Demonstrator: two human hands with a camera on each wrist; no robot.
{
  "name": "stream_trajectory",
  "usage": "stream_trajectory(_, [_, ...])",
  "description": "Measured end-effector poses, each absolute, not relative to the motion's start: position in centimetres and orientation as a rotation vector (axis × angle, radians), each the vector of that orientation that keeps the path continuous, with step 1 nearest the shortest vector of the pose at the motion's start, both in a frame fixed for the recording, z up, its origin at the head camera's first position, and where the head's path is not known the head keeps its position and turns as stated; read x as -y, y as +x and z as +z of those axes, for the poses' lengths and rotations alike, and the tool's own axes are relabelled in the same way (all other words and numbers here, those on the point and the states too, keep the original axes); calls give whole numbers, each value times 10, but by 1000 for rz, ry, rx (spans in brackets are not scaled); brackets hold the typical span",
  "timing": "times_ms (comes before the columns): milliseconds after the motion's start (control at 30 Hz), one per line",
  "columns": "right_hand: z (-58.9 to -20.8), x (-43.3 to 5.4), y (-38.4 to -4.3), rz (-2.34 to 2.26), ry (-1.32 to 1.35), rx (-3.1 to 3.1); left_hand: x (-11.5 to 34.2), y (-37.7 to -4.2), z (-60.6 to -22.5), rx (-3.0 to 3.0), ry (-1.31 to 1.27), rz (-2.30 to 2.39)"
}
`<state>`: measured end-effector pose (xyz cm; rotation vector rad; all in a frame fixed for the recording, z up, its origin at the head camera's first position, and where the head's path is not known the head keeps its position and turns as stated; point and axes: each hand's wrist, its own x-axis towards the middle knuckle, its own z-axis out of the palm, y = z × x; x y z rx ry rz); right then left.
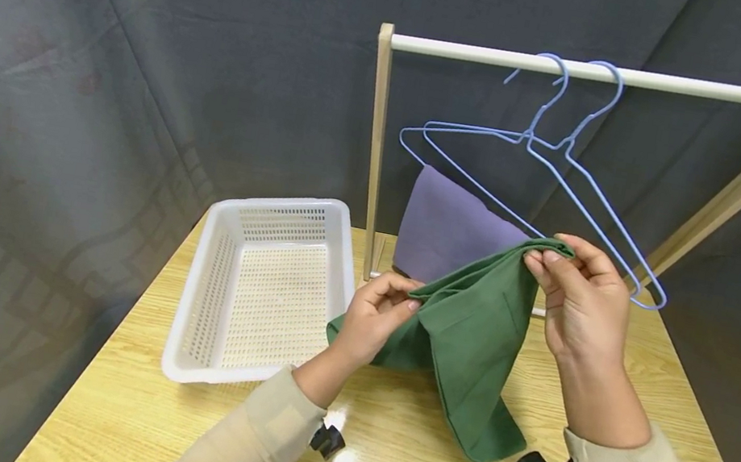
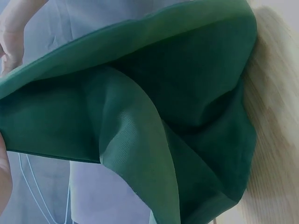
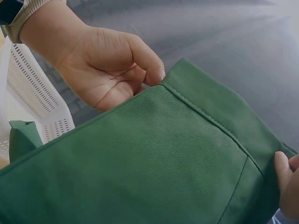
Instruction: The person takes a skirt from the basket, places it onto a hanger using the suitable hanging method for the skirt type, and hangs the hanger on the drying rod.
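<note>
My left hand (image 1: 374,317) pinches one end of the stitched band on a green garment (image 1: 479,331). With thumb and fingers, my right hand (image 1: 580,299) grips the other end of that band, higher up. Between the hands the band runs taut, and the rest of the garment drapes in folds down to the tabletop. In the right wrist view, a seam (image 3: 210,119) follows the band, with the left hand (image 3: 112,65) at its far corner. The left wrist view looks onto the garment's folded dark side (image 2: 140,107).
A wooden rack with a white rail (image 1: 459,51) stands behind the hands. Two blue hangers (image 1: 585,197) hang from it, a purple cloth (image 1: 448,224) draped on one. A white perforated basket (image 1: 186,298) sits at left on the wooden table (image 1: 111,416).
</note>
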<state>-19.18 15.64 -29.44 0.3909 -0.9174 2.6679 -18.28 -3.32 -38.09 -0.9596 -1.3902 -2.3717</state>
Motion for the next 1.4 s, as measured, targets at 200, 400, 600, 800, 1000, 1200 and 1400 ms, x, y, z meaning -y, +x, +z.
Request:
stream_trajectory(200, [-294,-153,-193,2413,199,1108,33,-188,-391,1401,-1021,-2332])
stream_trajectory(400, [-295,-154,-193,2128,129,1328,34,-180,-383,1403,-1036,-2374])
stream_trajectory(600, [-297,-156,-193,2010,116,1422,34,-180,-386,1408,-1144,-2337])
stream_trajectory(800, [-298,-157,-194,1982,111,1441,36,-181,-389,1497,-1260,-2175])
stream_trajectory(1000, [-298,-157,-195,2004,98,1416,34,-182,-391,1573,-1199,-2115])
stream_trajectory(1200, [-298,-157,-195,2035,122,1372,33,-181,-391,1593,-1066,-2202])
stream_trajectory(1400, [-298,-159,-195,1954,60,1444,31,-181,-391,1668,-892,-2206])
